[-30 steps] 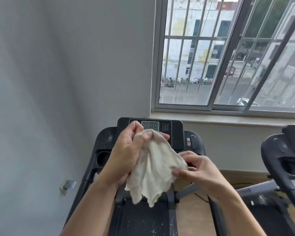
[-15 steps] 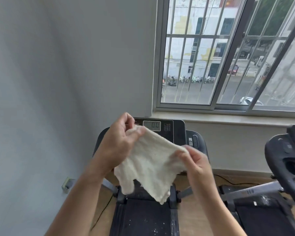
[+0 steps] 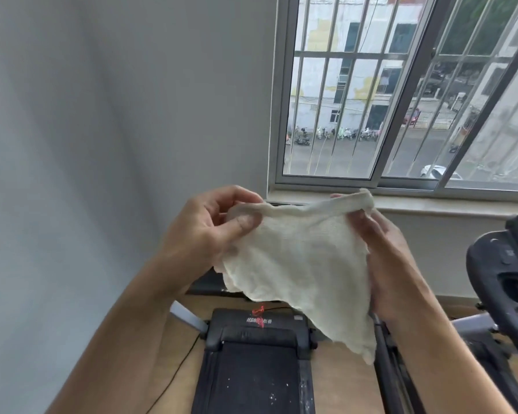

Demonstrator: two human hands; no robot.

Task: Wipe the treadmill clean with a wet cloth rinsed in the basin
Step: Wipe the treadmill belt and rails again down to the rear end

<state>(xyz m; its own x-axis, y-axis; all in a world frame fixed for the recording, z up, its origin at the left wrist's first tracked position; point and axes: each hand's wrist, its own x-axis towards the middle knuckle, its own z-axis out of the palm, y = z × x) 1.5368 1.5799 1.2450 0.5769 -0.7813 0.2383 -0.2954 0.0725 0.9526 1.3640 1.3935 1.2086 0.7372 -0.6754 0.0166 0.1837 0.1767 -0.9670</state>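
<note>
left hand (image 3: 204, 234) and right hand (image 3: 392, 264) are holding the cloth (image 3: 299, 264) stretched above the treadmill (image 3: 256, 333), probably opening a clean face for wiping. left fingers (image 3: 222, 200) are pinching one top corner, right fingers are gripping the other. white specks (image 3: 272, 397) are lying on its belt (image 3: 245, 380).

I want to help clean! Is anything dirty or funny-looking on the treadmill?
Yes. White specks are scattered over the black belt of the treadmill. A small red tangle also sits at the front cover; I can't tell what it is.
</note>
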